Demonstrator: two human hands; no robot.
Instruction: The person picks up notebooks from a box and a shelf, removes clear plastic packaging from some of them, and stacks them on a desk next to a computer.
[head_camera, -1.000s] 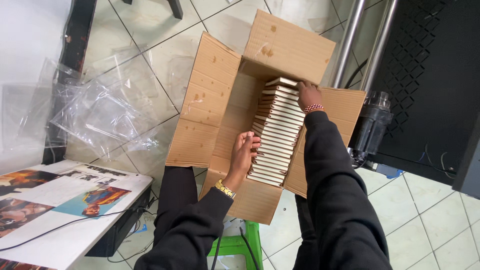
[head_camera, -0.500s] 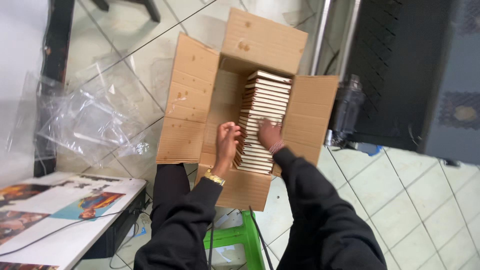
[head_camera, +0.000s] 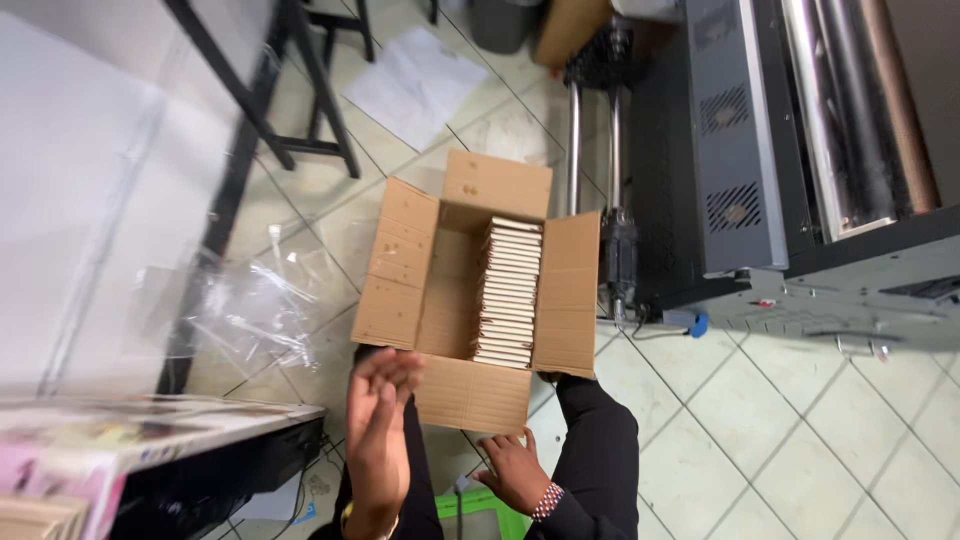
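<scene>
Both hands have come out of the cardboard box since the earlier frame. Left hand raised, fingers loosely spread, holding nothing. Right hand open, empty, just below the box's near flap. Row of pale books stands inside the box, beyond both hands, untouched. Clear plastic wrap lies left.

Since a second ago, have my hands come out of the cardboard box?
Yes. Both hands were inside the cardboard box on the row of books; now the left hand and right hand are outside, on the near side of its front flap.
</scene>
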